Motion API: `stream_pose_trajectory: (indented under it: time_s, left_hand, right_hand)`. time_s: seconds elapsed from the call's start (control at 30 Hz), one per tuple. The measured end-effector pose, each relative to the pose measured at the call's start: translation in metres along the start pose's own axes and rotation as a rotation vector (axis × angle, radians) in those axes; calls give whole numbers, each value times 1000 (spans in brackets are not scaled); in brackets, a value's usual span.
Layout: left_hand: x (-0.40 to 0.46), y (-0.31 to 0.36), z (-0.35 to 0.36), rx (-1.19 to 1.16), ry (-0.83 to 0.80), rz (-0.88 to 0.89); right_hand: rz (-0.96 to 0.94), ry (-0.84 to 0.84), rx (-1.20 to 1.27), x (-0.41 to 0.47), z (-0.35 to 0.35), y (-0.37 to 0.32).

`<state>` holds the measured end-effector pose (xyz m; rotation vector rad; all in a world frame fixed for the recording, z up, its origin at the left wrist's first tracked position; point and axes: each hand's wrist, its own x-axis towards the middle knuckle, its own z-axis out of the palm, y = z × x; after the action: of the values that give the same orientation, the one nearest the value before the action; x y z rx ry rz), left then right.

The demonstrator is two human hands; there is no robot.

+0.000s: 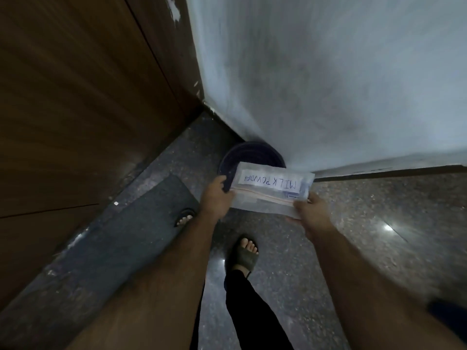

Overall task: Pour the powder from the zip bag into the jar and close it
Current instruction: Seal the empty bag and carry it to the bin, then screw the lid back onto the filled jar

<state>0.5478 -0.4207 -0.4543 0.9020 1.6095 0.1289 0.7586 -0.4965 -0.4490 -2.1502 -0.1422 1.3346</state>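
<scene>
A clear zip bag (pixel 271 189) with a white label reading "MILK POWDER" is held flat in the air in front of me, above the floor. My left hand (pixel 217 197) grips its left edge. My right hand (pixel 310 210) pinches its right corner near the zip strip. The bag hangs partly over a dark blue bin (pixel 250 155) that stands on the floor against the wall. No jar is in view.
A wooden door (pixel 83 109) fills the left side, and a pale wall (pixel 328 84) rises ahead. A dark mat (pixel 121 236) lies on the speckled stone floor (pixel 366 223). My sandalled feet (pixel 245 253) stand below the bag.
</scene>
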Motion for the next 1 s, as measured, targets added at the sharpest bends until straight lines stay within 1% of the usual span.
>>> stream_pose_trajectory:
  time_s: [0.2,0.33,0.4,0.53,0.63,0.77,0.9,1.0]
  left_hand:
    - [54,-24,44,151,-124,67]
    - [91,-34,63,228,-170,110]
    - [103,-37,68,248,-162,114]
    - [106,-40,69,245,-158,122]
    - [82,-34,55,264,-128,136]
    - [23,-5,10,310,-88,202]
    - [-56,42,-60,420,-10,278]
    - [-122,82,-118,554,98,380]
  right_hand:
    - [-44,90,-83,60,45,31]
    - [0,45,-93,98,77,41]
    - [-18,66,-177,112,84,44]
    - [-154,133,-422,112,78,43]
    - [-317,82,-669,88,71,31]
    - [-530,-33,-833,25,69,-9]
    - [-657,-177,-957,-59,66,-80]
    - [-838,-204,-996,-132,65,-145]
